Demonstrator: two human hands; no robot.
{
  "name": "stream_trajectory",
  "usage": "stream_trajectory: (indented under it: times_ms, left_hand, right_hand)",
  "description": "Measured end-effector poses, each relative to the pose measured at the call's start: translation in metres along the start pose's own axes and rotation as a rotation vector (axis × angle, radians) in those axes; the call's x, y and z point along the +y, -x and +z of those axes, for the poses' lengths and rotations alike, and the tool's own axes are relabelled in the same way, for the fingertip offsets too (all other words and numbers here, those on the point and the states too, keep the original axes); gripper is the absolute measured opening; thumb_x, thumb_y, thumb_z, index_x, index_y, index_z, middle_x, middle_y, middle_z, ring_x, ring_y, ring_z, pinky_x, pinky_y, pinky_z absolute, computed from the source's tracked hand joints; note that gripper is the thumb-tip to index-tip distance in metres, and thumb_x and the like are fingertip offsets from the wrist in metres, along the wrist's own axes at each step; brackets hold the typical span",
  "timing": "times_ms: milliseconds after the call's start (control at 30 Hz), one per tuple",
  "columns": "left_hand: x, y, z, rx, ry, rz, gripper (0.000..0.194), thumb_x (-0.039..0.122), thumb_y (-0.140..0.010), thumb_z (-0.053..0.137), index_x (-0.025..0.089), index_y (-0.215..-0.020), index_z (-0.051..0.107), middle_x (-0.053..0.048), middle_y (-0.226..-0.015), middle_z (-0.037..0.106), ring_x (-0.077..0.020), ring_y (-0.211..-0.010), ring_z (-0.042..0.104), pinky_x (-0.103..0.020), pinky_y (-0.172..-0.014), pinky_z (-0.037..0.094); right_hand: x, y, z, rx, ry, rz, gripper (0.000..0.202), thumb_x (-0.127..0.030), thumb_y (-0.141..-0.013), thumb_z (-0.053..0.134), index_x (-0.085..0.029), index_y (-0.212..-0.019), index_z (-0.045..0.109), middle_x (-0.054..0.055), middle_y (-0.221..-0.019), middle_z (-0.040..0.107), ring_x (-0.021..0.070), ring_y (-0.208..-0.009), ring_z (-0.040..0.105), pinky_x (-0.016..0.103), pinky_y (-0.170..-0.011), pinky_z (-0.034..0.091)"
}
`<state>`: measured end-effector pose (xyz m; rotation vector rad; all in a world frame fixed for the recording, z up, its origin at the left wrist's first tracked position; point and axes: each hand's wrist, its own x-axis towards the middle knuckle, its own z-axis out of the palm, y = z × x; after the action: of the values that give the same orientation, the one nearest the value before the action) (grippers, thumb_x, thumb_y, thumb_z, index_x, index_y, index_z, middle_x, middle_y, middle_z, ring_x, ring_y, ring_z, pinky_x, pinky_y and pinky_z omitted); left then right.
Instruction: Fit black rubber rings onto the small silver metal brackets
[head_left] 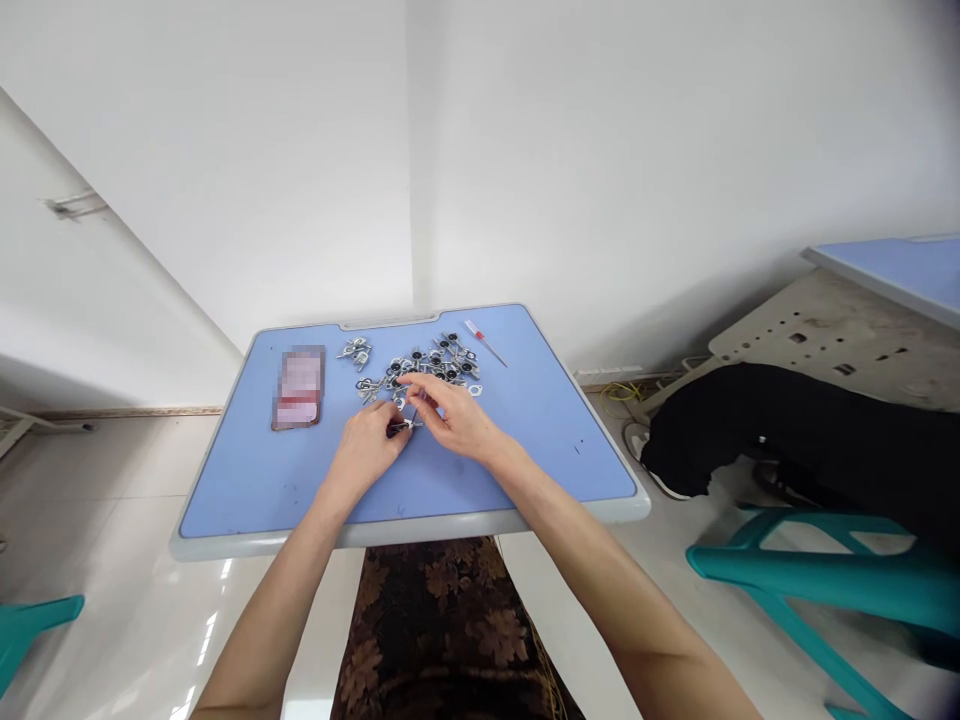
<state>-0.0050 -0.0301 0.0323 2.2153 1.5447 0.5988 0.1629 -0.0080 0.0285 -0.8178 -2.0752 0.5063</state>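
Observation:
Near the middle of the blue table (300,490), my left hand (371,440) has its fingers closed on a small metal part (405,427) with something dark beside it. My right hand (454,415) is just to the right, its thumb and index finger curled towards that same part; whether they hold anything is too small to tell. Right behind my hands spreads a pile of small metal parts with black round pieces (436,360). A smaller group of metal parts (356,351) lies to the left of the pile.
A phone (300,385) lies at the table's left side. A screwdriver with a red and clear handle (476,331) rests at the back right. Teal stools (810,570) stand on both sides, and a person's black-clothed leg (757,420) is at the right.

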Motion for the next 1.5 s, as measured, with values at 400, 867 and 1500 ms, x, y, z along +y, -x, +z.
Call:
stream_trajectory:
  times_ms: [400,867,1500]
  left_hand:
    - [-0.004,-0.001,-0.010,-0.060,0.137,-0.058,0.015,0.021,-0.081,0.054,0.018,-0.088,0.067,-0.005,-0.089,0.070,-0.0203,-0.081,0.063,-0.032,-0.076,0.046]
    - [-0.002,0.000,-0.009,-0.038,0.150,-0.077,0.013,0.022,-0.079,0.058,0.018,-0.088,0.066,-0.004,-0.086,0.069,-0.0192,-0.079,0.062,-0.031,-0.074,0.047]
    - [-0.008,0.001,-0.007,-0.054,0.168,-0.039,0.022,0.007,-0.074,0.054,0.018,-0.092,0.061,-0.003,-0.089,0.060,-0.0157,-0.076,0.057,-0.029,-0.073,0.047]
  right_hand:
    - [0.001,-0.008,0.006,0.068,-0.013,0.033,0.025,-0.021,-0.093,0.043,-0.020,-0.117,0.048,0.004,-0.087,0.061,0.0148,-0.075,0.059,0.028,-0.073,0.049]
    - [0.000,-0.007,0.003,0.132,-0.039,0.060,0.024,-0.021,-0.092,0.041,-0.018,-0.116,0.047,0.003,-0.084,0.058,0.0136,-0.069,0.056,0.026,-0.068,0.046]
    - [0.000,0.003,-0.010,-0.424,0.301,0.254,0.005,-0.022,-0.077,0.061,-0.020,-0.078,0.065,-0.001,-0.063,0.062,0.0130,-0.056,0.052,0.024,-0.055,0.032]
